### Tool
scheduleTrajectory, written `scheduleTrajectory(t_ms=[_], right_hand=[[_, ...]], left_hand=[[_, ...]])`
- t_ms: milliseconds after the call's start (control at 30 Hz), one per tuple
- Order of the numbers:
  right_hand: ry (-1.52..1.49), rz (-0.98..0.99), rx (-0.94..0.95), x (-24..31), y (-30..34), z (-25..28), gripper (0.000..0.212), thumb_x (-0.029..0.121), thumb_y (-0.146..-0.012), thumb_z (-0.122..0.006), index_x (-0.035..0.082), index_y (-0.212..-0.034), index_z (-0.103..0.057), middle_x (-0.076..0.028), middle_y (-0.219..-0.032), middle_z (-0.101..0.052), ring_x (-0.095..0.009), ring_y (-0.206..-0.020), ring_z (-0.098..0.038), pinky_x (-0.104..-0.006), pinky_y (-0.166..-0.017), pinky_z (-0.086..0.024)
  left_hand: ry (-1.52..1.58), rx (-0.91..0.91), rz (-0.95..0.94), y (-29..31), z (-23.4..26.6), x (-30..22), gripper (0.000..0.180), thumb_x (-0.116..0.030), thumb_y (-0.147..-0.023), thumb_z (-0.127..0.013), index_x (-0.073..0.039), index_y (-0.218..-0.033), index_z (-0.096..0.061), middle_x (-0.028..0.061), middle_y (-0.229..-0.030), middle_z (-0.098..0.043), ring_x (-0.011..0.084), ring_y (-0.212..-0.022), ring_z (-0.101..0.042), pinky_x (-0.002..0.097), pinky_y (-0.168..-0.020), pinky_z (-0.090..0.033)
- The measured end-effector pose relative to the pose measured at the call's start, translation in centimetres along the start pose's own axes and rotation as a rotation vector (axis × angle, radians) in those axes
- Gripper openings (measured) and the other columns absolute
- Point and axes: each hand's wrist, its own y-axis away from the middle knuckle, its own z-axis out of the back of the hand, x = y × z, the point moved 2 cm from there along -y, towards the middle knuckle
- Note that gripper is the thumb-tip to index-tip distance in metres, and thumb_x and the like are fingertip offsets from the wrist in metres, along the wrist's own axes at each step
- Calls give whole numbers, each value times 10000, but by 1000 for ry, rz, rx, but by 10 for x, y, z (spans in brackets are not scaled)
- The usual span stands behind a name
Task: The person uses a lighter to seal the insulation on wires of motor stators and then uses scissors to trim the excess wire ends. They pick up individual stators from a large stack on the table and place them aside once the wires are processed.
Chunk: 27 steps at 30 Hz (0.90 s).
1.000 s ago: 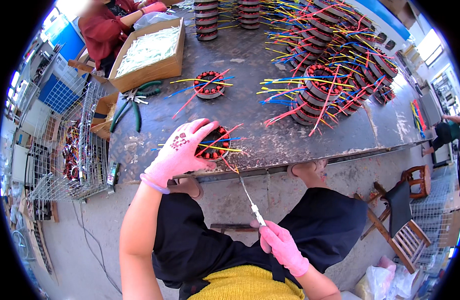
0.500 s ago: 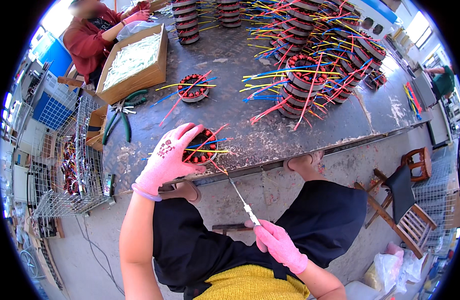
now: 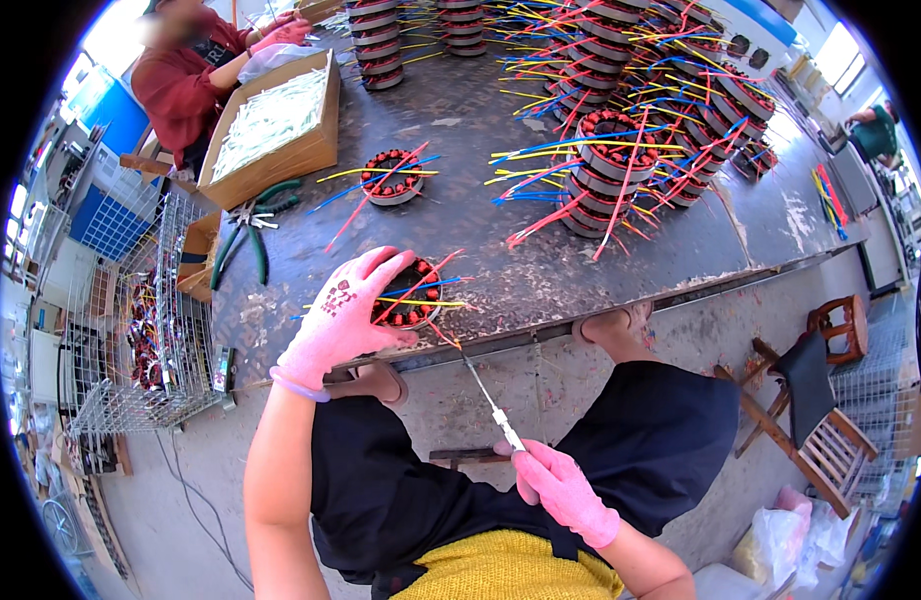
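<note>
Wire mesh basket (image 3: 130, 330) at 9 o'clock hangs off the bench edge, holding more wound parts, within easy reach; green-handled pliers (image 3: 242, 240) lie just right of it on the dark metal workbench (image 3: 600, 270), parked near the working spot; shallow cardboard box of pale sleeving (image 3: 270, 125) sits at 11 o'clock, where a co-worker in a red top (image 3: 185, 80) has pink-gloved hands at its far rim; left hand (image 3: 340, 315) in a pink glove is spread flat over the round stator core with red windings and yellow, red and blue leads (image 3: 415, 295) near the bench's front edge, fingers wide, pressing down, likely to stop it sliding while it is worked; a second identical stator (image 3: 392, 178) sits alone at 12 o'clock, apart from it; right hand (image 3: 560, 490) in a pink glove, at 5 o'clock over the lap, is closed round the white handle of a thin metal pick tool (image 3: 485, 395), shaft angled up so the tip meets the core's near rim; stacks of finished stators with coloured leads (image 3: 630, 130) crowd 1 o'clock, well apart; wooden chair (image 3: 825, 400) at 3 o'clock on the floor
</note>
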Motion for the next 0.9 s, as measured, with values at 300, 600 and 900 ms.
scheduleTrajectory(t_ms=[300,600,900], right_hand=[[9,19,20,-9,-2,8,369,255,-1026,-470,0,-1274,-570,33,-690,-467,-58,-595,-427,-232,-555,-366],[-21,18,22,-8,-2,5,364,249,-1027,-474,5,-1280,-569,36,-690,-465,-56,-596,-433,-229,-551,-364],[50,2,1,-2,0,4,362,243,-1024,-472,-3,-1268,-575,31,-693,-476,-62,-593,-447,-229,-553,-371]], left_hand=[[-25,7,31,-1,-3,-4,897,-250,-588,-856,-97,-1389,-483,163,-1397,-469,368,-1279,-454,432,-1082,-365],[-8,7,22,-1,-1,-5,887,-250,-585,-859,-85,-1376,-493,171,-1392,-472,371,-1272,-461,431,-1076,-370],[-48,-1,11,0,-2,-4,882,-302,-609,-855,-98,-1380,-481,171,-1372,-481,370,-1264,-467,445,-1061,-385]])
